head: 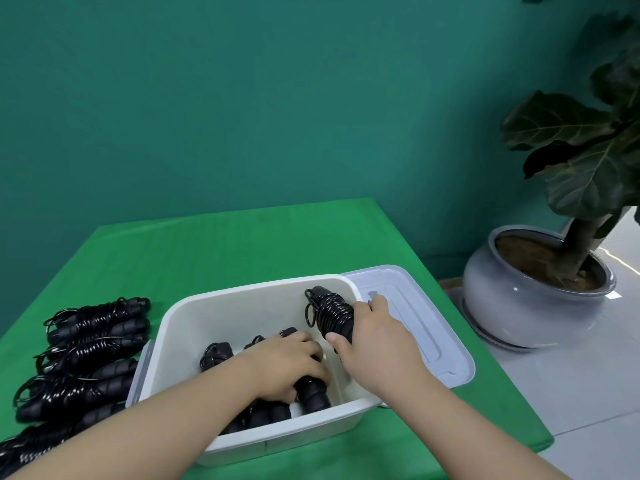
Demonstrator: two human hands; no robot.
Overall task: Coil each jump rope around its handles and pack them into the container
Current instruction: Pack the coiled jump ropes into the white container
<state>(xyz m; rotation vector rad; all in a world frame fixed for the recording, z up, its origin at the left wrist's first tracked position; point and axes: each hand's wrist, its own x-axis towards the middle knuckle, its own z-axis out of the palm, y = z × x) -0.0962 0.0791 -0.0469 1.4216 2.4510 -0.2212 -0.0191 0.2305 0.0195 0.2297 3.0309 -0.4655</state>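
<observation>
**Ropes going into the bin, one in each hand**

Ropes already coiled lie packed side by side along the floor of the bin (180, 327), at about 6 o'clock on the table (225, 244). The left hand (287, 367) reaches down into the bin with fingers curled round a packed rope (311, 393), pressing it against its neighbours. The right hand (372, 336) clasps a coiled rope (330, 315) above the bin's 3 o'clock wall.

That held rope runs long axis from 5 o'clock up to 11 o'clock, capped end high and tilted over the open floor. The packed ones lie nearly parallel, pointing roughly 12 to 1 o'clock.

To do this step well, I judge, turn the held rope until it matches the packed row, lower it into the gap on the right, and keep the left hand steadying the row so nothing rolls. Hold the coils tight until it seats, or they may slacken.

At 9 o'clock a stack of coiled ropes (90, 341) waits. The lid (415, 306) rests beyond the bin at 2 o'clock.
</observation>
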